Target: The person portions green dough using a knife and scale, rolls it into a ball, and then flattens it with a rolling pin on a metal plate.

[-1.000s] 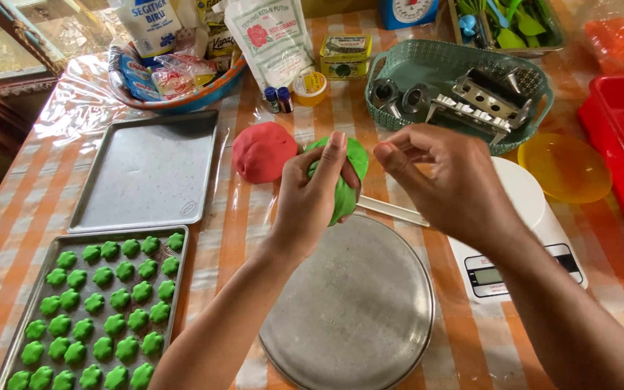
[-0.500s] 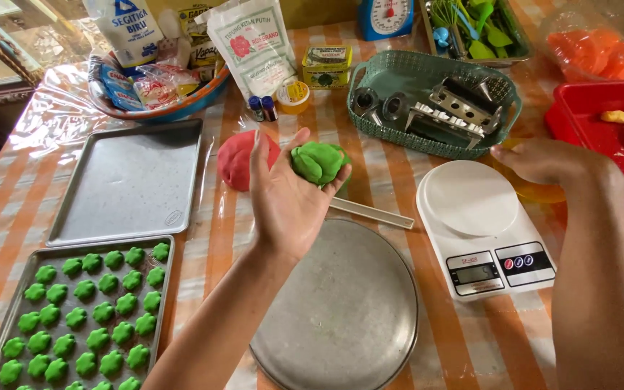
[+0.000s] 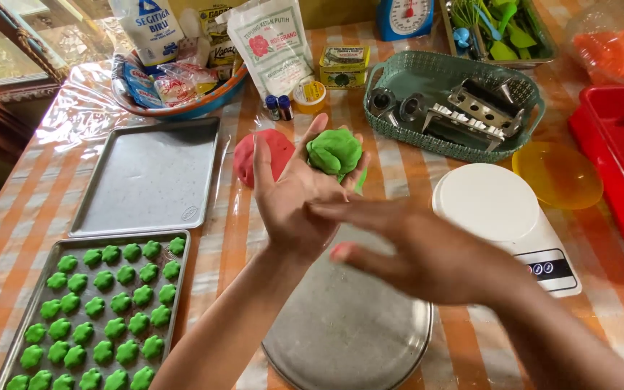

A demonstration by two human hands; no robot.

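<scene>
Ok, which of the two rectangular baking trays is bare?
The far tray, beside the red dough; the near tray holds rows of green dough pieces.

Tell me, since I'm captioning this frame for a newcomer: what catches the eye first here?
First, the bright green lump of dough resting on the fingers of the upturned left hand at centre, with the blurred right hand crossing just below it. Next, the rectangular metal tray of small green dough pieces at lower left, and the red ball of dough on the striped table behind the left hand.
</scene>
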